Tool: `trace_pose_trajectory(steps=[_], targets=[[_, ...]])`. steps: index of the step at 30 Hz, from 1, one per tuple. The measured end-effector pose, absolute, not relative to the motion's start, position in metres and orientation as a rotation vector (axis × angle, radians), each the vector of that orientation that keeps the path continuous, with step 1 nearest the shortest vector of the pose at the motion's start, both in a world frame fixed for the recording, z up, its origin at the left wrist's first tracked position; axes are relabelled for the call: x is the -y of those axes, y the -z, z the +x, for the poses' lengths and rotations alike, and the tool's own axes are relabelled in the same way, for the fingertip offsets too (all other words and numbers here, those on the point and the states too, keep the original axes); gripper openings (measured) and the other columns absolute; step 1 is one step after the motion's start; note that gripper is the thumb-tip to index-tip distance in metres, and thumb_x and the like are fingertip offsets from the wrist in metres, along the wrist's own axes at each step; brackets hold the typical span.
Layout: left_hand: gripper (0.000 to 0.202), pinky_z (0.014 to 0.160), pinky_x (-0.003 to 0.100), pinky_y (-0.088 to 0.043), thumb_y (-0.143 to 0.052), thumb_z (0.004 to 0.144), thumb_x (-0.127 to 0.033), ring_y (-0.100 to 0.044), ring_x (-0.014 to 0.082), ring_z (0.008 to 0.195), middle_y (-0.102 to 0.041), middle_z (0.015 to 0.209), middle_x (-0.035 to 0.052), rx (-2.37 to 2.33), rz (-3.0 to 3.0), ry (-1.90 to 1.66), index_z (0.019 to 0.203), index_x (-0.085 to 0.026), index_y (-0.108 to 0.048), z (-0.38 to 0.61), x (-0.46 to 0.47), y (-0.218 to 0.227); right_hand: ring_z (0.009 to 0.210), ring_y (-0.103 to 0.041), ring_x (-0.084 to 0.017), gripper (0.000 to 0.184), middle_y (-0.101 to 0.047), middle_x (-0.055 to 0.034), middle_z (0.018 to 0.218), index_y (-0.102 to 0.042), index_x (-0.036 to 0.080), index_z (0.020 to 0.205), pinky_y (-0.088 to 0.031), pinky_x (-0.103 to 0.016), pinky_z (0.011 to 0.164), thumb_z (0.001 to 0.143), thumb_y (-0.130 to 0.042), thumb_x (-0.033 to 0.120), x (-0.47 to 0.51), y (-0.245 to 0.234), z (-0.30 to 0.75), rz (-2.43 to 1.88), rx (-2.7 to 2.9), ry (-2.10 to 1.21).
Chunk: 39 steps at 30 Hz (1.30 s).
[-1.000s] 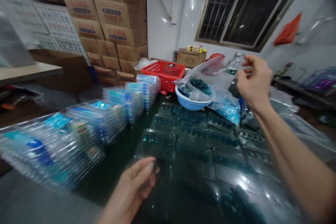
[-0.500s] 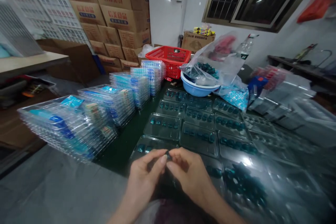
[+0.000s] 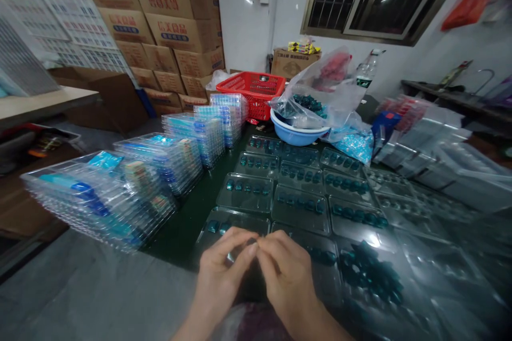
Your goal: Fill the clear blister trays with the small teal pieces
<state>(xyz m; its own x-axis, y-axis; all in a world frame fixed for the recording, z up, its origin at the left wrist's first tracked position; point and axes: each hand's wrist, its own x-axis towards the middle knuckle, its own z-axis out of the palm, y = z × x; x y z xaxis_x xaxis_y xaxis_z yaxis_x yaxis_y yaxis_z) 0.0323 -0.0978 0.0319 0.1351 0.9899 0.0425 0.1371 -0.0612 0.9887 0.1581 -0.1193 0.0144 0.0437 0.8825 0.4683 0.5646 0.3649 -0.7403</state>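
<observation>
My left hand (image 3: 222,266) and my right hand (image 3: 286,269) meet fingertip to fingertip above the near edge of the table. Thumbs and index fingers of both pinch a small dark piece (image 3: 252,241), mostly covered by the fingers. Beneath and just beyond the hands lies a clear plastic tray (image 3: 248,217) with teal translucent pieces (image 3: 214,226) in it. More clear trays (image 3: 245,200) with rows of similar pieces spread behind it. To the right of my right hand is a loose heap of teal pieces (image 3: 370,272).
Stacks of filled clear cases (image 3: 100,197) line the table's left side. At the back stand a red basket (image 3: 250,85) and a blue basin (image 3: 298,134) with a plastic bag of teal pieces. Clear containers (image 3: 460,170) are piled at right; cardboard boxes (image 3: 170,32) rise behind.
My right thumb has come up against its index finger, and the fingertips of both hands are closer together. The whole view has shifted slightly.
</observation>
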Motion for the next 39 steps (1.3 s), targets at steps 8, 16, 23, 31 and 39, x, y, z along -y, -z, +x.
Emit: trace_pose_trajectory(steps=[8, 16, 23, 31, 39], targets=[[0.016, 0.040, 0.015, -0.027, -0.067, 0.065, -0.024, -0.037, 0.0043, 0.044, -0.047, 0.057, -0.0051, -1.001, 1.003, -0.952, 0.068, -0.017, -0.053, 0.033, 0.095, -0.007, 0.052, -0.042, -0.008, 0.010, -0.045, 0.0041, 0.058, -0.047, 0.017, 0.065, -0.032, -0.018, 0.047, 0.074, -0.047, 0.012, 0.119, -0.020, 0.159, -1.382, 1.405, -0.962], [0.018, 0.035, 0.014, -0.013, -0.056, 0.077, -0.030, -0.024, 0.0016, 0.036, -0.032, 0.047, -0.0073, -0.645, 0.638, -0.791, 0.069, -0.014, -0.051, 0.033, 0.098, 0.001, 0.052, -0.038, -0.007, 0.009, -0.043, 0.0044, 0.056, -0.046, 0.016, 0.063, -0.030, -0.018, 0.047, 0.072, -0.046, 0.014, 0.115, -0.018, 0.162, -1.356, 1.197, -1.215], [0.030, 0.031, 0.014, -0.012, -0.049, 0.081, -0.033, -0.022, 0.0005, 0.032, -0.033, 0.048, -0.0062, -0.655, 0.269, -0.671, 0.057, -0.015, -0.043, 0.028, 0.101, -0.004, 0.039, -0.020, -0.005, 0.005, -0.028, 0.0092, 0.047, -0.045, 0.018, 0.071, -0.018, -0.017, 0.037, 0.073, -0.041, 0.015, 0.119, -0.006, 0.169, -1.082, 0.903, -1.755], [0.021, 0.032, 0.013, -0.010, -0.057, 0.076, -0.030, -0.026, 0.0007, 0.035, -0.035, 0.051, -0.0059, -0.802, 0.211, -0.686, 0.065, -0.014, -0.049, 0.022, 0.101, -0.005, 0.066, -0.049, -0.010, 0.018, -0.052, 0.0010, 0.075, -0.059, 0.020, 0.084, -0.037, -0.021, 0.059, 0.074, -0.051, 0.009, 0.125, -0.022, 0.170, -1.271, 1.643, -0.953], [0.023, 0.032, 0.016, -0.010, -0.053, 0.079, -0.028, -0.024, 0.0003, 0.034, -0.035, 0.049, -0.0054, -0.796, 0.393, -0.754, 0.063, -0.011, -0.053, 0.005, 0.104, 0.005, 0.059, -0.046, -0.008, 0.015, -0.050, 0.0040, 0.069, -0.057, 0.020, 0.077, -0.036, -0.019, 0.054, 0.068, -0.054, 0.007, 0.117, -0.021, 0.155, -1.366, 1.656, -1.147]])
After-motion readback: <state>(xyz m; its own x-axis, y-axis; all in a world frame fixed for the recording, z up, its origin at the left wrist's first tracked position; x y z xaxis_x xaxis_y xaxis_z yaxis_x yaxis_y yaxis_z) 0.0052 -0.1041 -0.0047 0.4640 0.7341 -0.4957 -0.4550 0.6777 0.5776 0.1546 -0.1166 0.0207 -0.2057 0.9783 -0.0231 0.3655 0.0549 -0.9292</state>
